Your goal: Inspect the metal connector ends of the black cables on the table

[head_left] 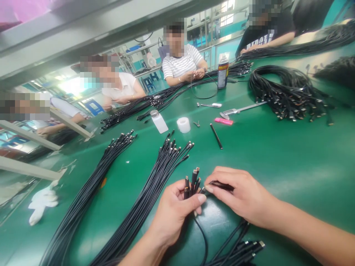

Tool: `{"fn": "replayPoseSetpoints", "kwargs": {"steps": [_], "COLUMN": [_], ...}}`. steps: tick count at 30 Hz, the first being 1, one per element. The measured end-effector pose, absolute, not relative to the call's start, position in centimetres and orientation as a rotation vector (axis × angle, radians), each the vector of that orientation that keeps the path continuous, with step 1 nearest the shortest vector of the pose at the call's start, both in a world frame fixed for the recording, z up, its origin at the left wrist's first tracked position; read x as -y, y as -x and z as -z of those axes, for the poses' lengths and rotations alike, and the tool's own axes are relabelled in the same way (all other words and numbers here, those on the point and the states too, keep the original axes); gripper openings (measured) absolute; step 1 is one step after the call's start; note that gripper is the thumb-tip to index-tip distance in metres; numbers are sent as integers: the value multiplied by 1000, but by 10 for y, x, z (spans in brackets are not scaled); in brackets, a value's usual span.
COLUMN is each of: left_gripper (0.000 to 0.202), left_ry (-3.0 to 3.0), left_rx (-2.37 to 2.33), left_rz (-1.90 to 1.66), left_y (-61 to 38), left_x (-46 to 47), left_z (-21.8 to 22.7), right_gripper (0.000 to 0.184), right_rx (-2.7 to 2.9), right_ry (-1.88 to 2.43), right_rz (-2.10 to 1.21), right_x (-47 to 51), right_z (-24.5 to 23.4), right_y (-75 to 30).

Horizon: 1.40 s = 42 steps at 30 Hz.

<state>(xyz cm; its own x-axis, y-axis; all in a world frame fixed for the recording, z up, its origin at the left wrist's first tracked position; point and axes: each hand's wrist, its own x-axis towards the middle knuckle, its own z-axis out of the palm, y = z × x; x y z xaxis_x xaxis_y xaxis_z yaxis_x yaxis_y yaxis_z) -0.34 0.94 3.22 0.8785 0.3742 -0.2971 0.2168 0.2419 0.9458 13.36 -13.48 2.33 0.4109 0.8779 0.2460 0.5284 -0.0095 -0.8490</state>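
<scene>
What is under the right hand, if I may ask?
Below the right hand lie the green mat and, nearer the lower edge of the view, black cables with metal plugs. Whatever is directly beneath the palm is covered.

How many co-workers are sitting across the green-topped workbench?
4: white-sleeved person, far left; white-topped person beside them; striped-shirted person, centre; black-T-shirted person, top right. More may sit out of view.

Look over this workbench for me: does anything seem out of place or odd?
One thing stands out: a crumpled white glove lying by itself near the edge of the green table, beside a bundle of black cables. It looks dropped, while the cables lie in orderly bundles.
</scene>
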Motion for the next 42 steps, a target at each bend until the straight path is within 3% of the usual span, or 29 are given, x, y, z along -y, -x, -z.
{"fn": "replayPoseSetpoints", "kwargs": {"steps": [9, 17, 20, 27, 42], "left_gripper": [23, 36, 34, 26, 21], "left_ry": [-1361, -1281, -1316, -1333, -1424], "left_rx": [-511, -547, -541, -546, -515], "left_rz": [-124, -187, -213, -216, -189], "left_y": [2, 1, 1, 1, 2], "left_x": [-10, -10, -12, -12, -14], "left_z": [-32, -31, -30, -29, -31], "right_gripper": [17, 17, 12, 27, 30], "right_rx": [1229, 1179, 1124, 1246, 1264], "right_ry": [1638, 1742, 1768, 1610, 1503], "right_rz": [-472, -374, -370, -466, -519], "right_x": [134, 130, 129, 132, 132], "right_z": [-27, -18, -17, -20, -31], "right_y": [-131, -134, -135, -130, -128]}}
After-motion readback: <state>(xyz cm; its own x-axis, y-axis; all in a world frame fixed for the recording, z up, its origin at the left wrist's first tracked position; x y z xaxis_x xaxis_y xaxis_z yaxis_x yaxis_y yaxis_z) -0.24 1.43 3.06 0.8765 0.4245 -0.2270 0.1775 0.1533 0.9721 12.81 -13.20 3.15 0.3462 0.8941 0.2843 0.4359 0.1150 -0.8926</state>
